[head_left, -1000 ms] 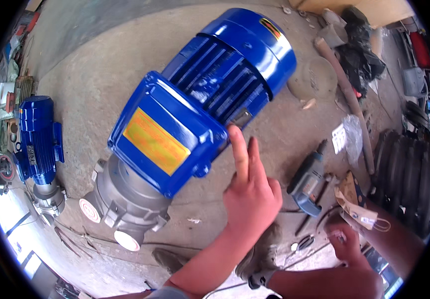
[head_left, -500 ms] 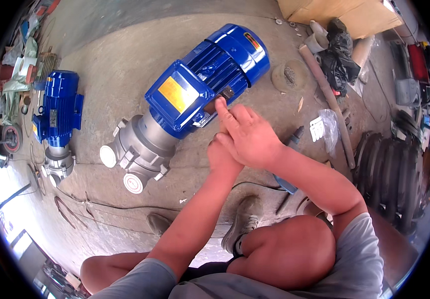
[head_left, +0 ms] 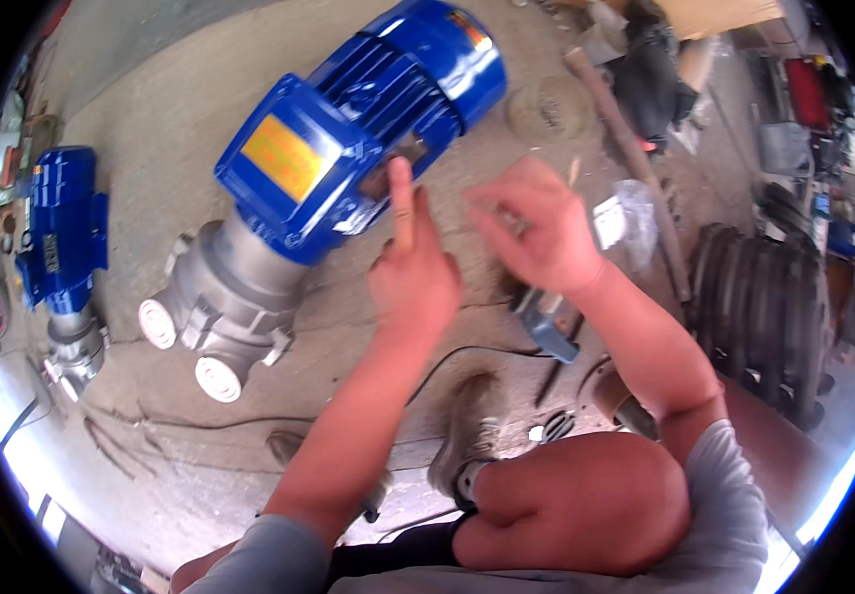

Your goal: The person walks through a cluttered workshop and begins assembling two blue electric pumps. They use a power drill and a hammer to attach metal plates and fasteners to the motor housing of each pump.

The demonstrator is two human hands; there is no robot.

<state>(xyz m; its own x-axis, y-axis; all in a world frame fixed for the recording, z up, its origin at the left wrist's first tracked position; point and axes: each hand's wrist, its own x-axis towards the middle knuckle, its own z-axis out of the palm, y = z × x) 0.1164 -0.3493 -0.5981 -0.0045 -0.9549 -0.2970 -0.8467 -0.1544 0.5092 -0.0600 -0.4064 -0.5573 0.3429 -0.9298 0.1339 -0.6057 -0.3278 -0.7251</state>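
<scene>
A large blue electric motor [head_left: 388, 89] with cooling fins lies on the floor before me. Its box-like cover [head_left: 269, 163] bears a yellow label, and a grey metal housing [head_left: 239, 272] with two white-capped ports joins its near end. My left hand [head_left: 415, 272] has its index finger stretched out to a small brownish plate [head_left: 378, 183] on the motor's side, apparently touching it. To the right, my right hand [head_left: 538, 228] hovers apart from the motor. Its fingers are curled toward the thumb and blurred; whatever they pinch is too small to make out.
A second blue motor [head_left: 66, 223] stands at left. Below my right hand lies a blue power tool [head_left: 546, 332], with a black cable [head_left: 427, 376] nearby. Further right are a clear plastic bag [head_left: 635, 223], a long pipe [head_left: 635, 163] and ribbed black hose [head_left: 759, 317].
My right hand has come away from the left hand and moved right. The left index finger now points at the plate. The whole view has shifted, so the motors appear further left.
</scene>
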